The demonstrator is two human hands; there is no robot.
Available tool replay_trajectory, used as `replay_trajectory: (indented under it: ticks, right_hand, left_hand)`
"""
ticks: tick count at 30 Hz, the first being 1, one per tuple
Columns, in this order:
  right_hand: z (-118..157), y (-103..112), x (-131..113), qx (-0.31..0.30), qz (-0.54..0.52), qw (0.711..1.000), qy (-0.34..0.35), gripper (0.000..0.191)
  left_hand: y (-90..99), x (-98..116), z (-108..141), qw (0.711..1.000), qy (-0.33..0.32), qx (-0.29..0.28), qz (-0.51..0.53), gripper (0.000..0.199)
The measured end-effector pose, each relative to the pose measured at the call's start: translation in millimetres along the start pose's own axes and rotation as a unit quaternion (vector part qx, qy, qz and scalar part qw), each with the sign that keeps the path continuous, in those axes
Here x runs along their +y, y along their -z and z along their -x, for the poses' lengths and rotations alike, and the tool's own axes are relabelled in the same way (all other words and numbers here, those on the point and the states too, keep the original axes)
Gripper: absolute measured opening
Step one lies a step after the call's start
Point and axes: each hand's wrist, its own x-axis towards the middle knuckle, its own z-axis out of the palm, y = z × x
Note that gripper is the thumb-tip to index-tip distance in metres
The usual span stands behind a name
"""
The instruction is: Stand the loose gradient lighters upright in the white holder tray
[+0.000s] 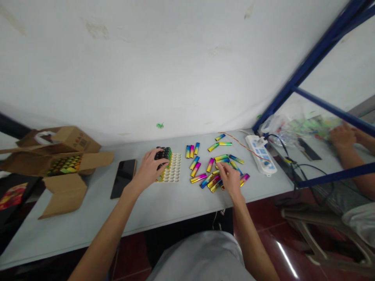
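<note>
A white tray with round holes (175, 168) lies on the table. Several upright pieces with black tops and yellow-green sides (166, 152) fill its left part. My left hand (150, 166) curls over these pieces, thumb and fingers closed about them. To the right is a loose scatter of shiny, rainbow-coloured metallic tubes (210, 164), which look like lighter cases. My right hand (230, 178) reaches into this pile from the front. Its thumb and forefinger are pinched together at a metallic tube, which the fingers mostly cover.
A dark phone (123, 178) lies left of the tray. Farther left stands an open cardboard box (66, 191) with coloured pieces inside. A white power strip (260, 155) with cables sits at the right, beside a blue metal frame (281, 97). Beyond it, another person's hands (342, 136) show.
</note>
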Motion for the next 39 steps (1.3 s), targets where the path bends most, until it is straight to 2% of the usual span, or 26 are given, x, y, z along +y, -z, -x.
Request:
replay_trajectory:
  ticks: [3, 5, 8, 10, 12, 14, 16, 19, 21, 23, 27, 29, 32, 34, 36, 39]
  right_hand:
    - [-19, 20, 23, 0.011, 0.036, 0.999, -0.022, 0.066]
    - [-33, 28, 33, 0.003, 0.051, 0.998, -0.023, 0.071]
    - [-49, 37, 40, 0.006, 0.069, 0.997, -0.026, 0.077]
    - [-53, 41, 41, 0.028, 0.071, 0.996, -0.040, 0.081]
    - [-51, 45, 41, 0.050, 0.067, 0.995, -0.044, 0.081]
    - [-43, 47, 41, 0.067, 0.064, 0.995, -0.024, 0.075]
    - [-30, 48, 41, 0.071, 0.053, 0.996, 0.004, 0.068]
    - [-6, 51, 39, 0.069, 0.009, 0.998, 0.004, 0.057]
    - [11, 56, 39, 0.075, -0.013, 0.997, -0.019, 0.053]
    - [25, 62, 38, 0.072, -0.026, 0.996, -0.051, 0.051]
    - [41, 75, 37, 0.076, -0.025, 0.993, -0.089, 0.052]
    - [43, 77, 35, 0.079, -0.030, 0.992, -0.097, 0.053]
    - [41, 74, 32, 0.068, -0.047, 0.990, -0.113, 0.054]
    - [37, 66, 30, 0.056, -0.060, 0.990, -0.115, 0.054]
    - [31, 55, 27, 0.040, -0.072, 0.991, -0.106, 0.053]
    - [19, 34, 19, 0.005, -0.086, 0.992, -0.095, 0.054]
  left_hand:
    - [-2.6, 0, -2, 1.000, -0.012, 0.004, 0.022, 0.026]
    - [-0.3, 7, -3, 0.999, -0.012, 0.026, 0.027, 0.022]
    - [2.0, 34, -9, 0.995, -0.003, 0.092, 0.034, 0.021]
    - [-6.1, 61, -17, 0.989, -0.001, 0.135, 0.055, 0.023]
    - [-26.4, 93, -33, 0.988, -0.025, 0.115, 0.098, 0.024]
    - [-56.8, 121, -56, 0.989, -0.048, 0.050, 0.134, 0.022]
    - [-90.7, 143, -82, 0.989, -0.037, -0.008, 0.140, 0.021]
    - [-132.8, 160, -119, 0.993, -0.024, -0.065, 0.101, 0.026]
    - [-150.0, 164, -137, 0.992, -0.024, -0.096, 0.081, 0.025]
    - [-159.0, 165, -148, 0.990, -0.027, -0.115, 0.074, 0.021]
    - [-160.1, 165, -156, 0.987, -0.042, -0.131, 0.082, 0.015]
    - [-154.6, 165, -154, 0.985, -0.045, -0.111, 0.120, 0.017]
    - [-140.4, 163, -142, 0.968, -0.010, -0.056, 0.244, 0.021]
    - [-127.7, 160, -129, 0.940, 0.036, -0.031, 0.337, 0.020]
    - [-113.3, 157, -113, 0.898, 0.094, -0.014, 0.429, 0.022]
    - [-88.6, 148, -89, 0.797, 0.185, -0.011, 0.575, 0.037]
